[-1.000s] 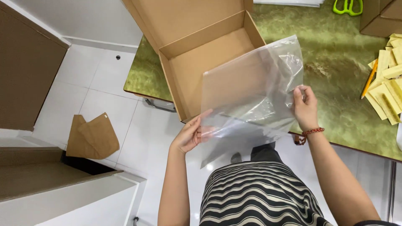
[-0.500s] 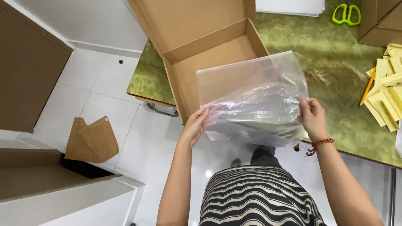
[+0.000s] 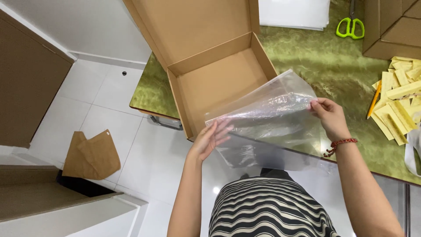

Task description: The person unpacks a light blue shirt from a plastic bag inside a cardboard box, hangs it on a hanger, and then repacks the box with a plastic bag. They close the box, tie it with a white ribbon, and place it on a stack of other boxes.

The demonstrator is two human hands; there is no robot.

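A clear plastic bag (image 3: 267, 118) is held flat between both hands, just in front of an open brown cardboard box (image 3: 219, 83) on the green table (image 3: 315, 57). My left hand (image 3: 210, 139) supports the bag's left edge with fingers spread along it. My right hand (image 3: 328, 115), with a red bead bracelet at the wrist, pinches the bag's right edge. The box is empty and its lid stands open at the back.
Green-handled scissors (image 3: 350, 27) and a white sheet stack (image 3: 294, 13) lie at the far side. Yellow paper strips (image 3: 397, 101) and an orange pencil (image 3: 373, 100) are at the right. More cardboard boxes (image 3: 392, 28) stand at top right. A brown paper bag (image 3: 91, 154) lies on the floor tiles.
The bag has dropped from a raised, tilted hold to a flatter one nearer the box's front edge. My left hand has opened along the bag's edge.
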